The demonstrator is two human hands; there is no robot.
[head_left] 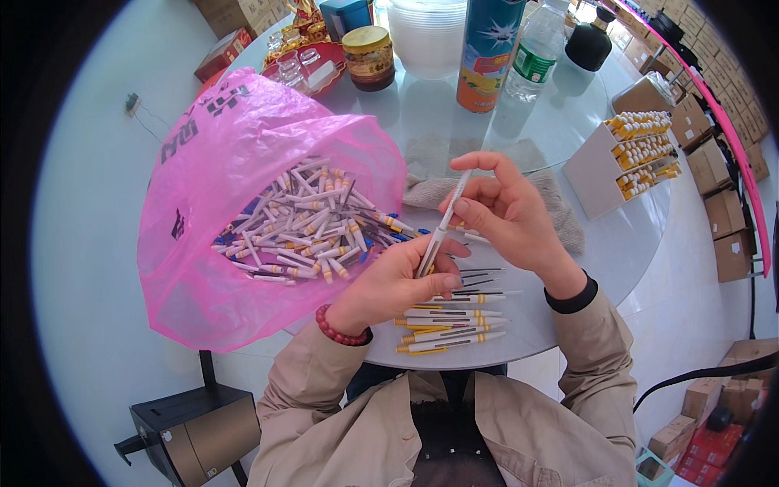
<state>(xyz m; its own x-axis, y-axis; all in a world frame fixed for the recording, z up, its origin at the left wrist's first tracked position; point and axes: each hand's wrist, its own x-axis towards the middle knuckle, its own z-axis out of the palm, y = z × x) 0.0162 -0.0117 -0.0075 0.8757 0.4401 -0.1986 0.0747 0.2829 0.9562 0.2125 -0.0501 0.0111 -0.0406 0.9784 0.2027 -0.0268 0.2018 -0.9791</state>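
My left hand (388, 280) is closed round the lower part of a white pen (436, 238) with a dark window in its side. The thumb and fingers of my right hand (519, 219) pinch its thin upper end, and the pen slants up to the right. Below my hands, several white pens with yellow parts (450, 334) lie side by side near the table's front edge. Thin dark refills (480, 282) lie just above them, partly hidden by my left hand. On the left, a pink plastic bag (195, 154) gapes over a heap of white pen barrels (312, 223).
A grey cloth (560, 207) lies behind my right hand. To its right a white holder (588, 174) is packed with yellow-and-white pens (645, 150). Along the back stand a lidded jar (369, 61), stacked plastic tubs (426, 36), a tall blue-orange can (489, 57) and a water bottle (535, 57).
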